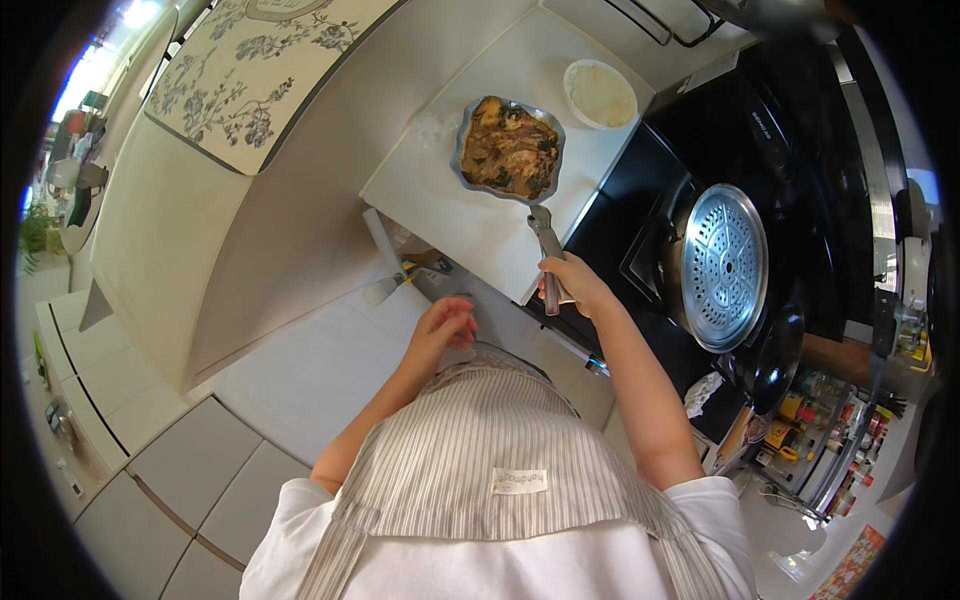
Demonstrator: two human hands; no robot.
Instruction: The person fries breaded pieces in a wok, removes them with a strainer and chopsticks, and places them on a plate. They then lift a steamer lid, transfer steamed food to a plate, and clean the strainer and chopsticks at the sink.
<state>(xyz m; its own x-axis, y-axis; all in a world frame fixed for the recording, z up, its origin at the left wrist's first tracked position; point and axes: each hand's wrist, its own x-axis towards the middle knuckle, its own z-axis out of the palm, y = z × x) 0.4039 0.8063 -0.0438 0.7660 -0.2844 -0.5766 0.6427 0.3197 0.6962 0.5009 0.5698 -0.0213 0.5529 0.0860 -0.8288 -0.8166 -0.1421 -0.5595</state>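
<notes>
My right hand is closed around the handle of a metal dish clip. Its jaws meet the near rim of a blue-grey, wavy-edged dish. Cooked food, brown with dark green bits, fills that dish, and faint steam shows at its left. The dish is over the white counter; whether it rests there or is slightly raised, I cannot tell. My left hand hangs before the apron with loosely curled fingers and nothing visible in it. At the counter's back right stands a white bowl of pale food.
Right of the counter, a pot with a perforated steamer tray stands on the black stove. A dark wok and a rack of bottles lie nearer me. At left rises a white appliance with a floral mat on top.
</notes>
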